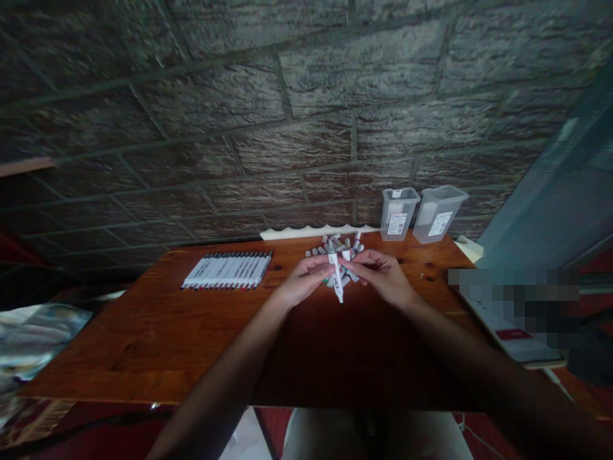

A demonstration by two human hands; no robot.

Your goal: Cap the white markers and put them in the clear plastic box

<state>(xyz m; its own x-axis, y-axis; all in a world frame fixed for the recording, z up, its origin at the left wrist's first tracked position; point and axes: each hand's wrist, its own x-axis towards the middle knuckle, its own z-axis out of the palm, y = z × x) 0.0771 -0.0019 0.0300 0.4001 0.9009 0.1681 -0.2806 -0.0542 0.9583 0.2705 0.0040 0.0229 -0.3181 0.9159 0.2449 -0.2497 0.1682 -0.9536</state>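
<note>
A white marker with a grey end is held up over the table, its white end tilted down toward me. My left hand is closed, thumb and fingertips pinching the marker from the left. From the right, my right hand is closed too, its fingertips against the same marker near its upper part. Behind and below my fingers lies a loose pile of markers with grey and coloured ends, partly hidden by my hands. Farther left, a neat row of markers lies side by side, dark ends toward the wall.
Two clear plastic containers with labels stand at the table's back right. A white wavy-edged strip runs along the brick wall. On the right lies a flat grey device, partly pixelated. The wooden table's front edge is near me.
</note>
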